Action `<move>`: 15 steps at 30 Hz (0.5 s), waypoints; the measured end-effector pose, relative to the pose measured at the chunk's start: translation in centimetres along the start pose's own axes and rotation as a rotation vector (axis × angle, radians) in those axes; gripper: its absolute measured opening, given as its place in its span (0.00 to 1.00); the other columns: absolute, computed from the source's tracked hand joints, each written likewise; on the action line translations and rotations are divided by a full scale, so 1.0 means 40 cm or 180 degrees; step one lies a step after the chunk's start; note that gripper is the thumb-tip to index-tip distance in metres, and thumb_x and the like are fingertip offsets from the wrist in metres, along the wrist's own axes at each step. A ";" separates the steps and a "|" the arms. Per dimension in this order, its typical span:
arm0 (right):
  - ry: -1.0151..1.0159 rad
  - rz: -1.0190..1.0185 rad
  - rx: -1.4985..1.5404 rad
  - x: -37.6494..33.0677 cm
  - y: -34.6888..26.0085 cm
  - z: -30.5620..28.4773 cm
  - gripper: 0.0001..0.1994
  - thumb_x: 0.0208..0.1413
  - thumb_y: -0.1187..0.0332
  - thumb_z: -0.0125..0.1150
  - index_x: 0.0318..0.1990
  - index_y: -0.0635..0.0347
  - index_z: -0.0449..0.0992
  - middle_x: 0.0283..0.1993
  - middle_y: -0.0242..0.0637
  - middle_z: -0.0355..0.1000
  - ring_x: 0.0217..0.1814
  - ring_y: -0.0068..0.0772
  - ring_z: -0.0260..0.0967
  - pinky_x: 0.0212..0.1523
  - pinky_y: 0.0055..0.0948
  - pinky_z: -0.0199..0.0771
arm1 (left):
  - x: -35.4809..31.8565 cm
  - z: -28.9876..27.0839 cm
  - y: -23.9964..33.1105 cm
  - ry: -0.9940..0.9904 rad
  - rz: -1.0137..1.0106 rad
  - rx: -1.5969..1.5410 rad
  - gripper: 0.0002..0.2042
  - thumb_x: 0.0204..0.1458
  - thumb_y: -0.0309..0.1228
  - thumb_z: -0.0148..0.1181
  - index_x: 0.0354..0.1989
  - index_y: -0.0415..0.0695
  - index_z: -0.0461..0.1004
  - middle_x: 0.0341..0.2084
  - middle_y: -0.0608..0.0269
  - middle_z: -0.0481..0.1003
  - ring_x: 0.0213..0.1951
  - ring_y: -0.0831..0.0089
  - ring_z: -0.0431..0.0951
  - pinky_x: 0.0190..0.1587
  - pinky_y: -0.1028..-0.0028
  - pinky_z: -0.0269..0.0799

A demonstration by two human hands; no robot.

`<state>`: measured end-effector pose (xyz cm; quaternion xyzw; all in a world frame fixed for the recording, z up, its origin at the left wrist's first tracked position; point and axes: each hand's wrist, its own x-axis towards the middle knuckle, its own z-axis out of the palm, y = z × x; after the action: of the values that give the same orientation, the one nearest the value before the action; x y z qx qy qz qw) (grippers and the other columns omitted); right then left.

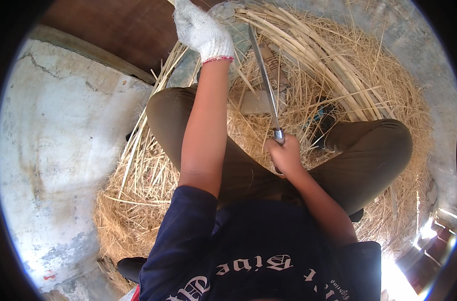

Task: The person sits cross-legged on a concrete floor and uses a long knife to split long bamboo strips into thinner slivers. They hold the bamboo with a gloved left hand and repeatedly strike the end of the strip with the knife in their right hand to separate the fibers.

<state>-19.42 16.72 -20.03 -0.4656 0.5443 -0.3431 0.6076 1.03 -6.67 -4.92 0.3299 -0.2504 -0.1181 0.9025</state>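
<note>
My left hand (202,31), in a white knitted glove with a red-edged cuff, reaches far forward to the top of the view. Its fingers are closed, and a thin pale bamboo strip (171,2) pokes out beside them; most of that strip is out of view. Between my knees my bare right hand (285,154) is wrapped round the handle of a long knife (266,80). The narrow blade points away from me, tilted slightly left, above shavings and a wooden block (256,102). A metal collar joins blade and handle.
Long split bamboo strips (329,67) lie in a bundle at the far right, with more strips (138,145) by my left knee. Curly shavings (404,100) surround my folded legs. A pale wall (62,130) stands at the left, a brown wooden panel (113,32) at the far left.
</note>
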 end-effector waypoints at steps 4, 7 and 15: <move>-0.0237 0.0487 -0.0523 0.008 -0.005 -0.009 0.13 0.52 0.67 0.62 0.20 0.65 0.72 0.16 0.38 0.67 0.19 0.31 0.66 0.26 0.37 0.66 | 0.000 -0.002 -0.004 -0.0052 0.0130 -0.0127 0.13 0.64 0.42 0.61 0.30 0.50 0.72 0.20 0.74 0.66 0.20 0.80 0.63 0.23 0.74 0.60; -0.0334 0.0746 -0.0742 0.008 -0.027 -0.013 0.12 0.52 0.67 0.62 0.22 0.66 0.72 0.16 0.42 0.68 0.20 0.37 0.66 0.28 0.39 0.67 | 0.008 -0.003 0.017 0.0051 -0.0208 -0.0111 0.13 0.64 0.41 0.61 0.30 0.50 0.72 0.19 0.74 0.67 0.19 0.80 0.63 0.21 0.74 0.60; 0.0005 -0.0298 -0.1021 0.007 -0.031 -0.011 0.13 0.50 0.64 0.62 0.26 0.67 0.76 0.20 0.48 0.71 0.24 0.45 0.73 0.31 0.43 0.71 | -0.008 0.015 0.020 0.0085 -0.0070 -0.0121 0.14 0.64 0.42 0.62 0.29 0.49 0.72 0.19 0.72 0.68 0.18 0.78 0.64 0.21 0.74 0.61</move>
<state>-19.68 15.95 -18.95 -0.5812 0.5704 -0.2801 0.5084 0.50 -6.26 -4.12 0.3169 -0.2324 -0.1284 0.9105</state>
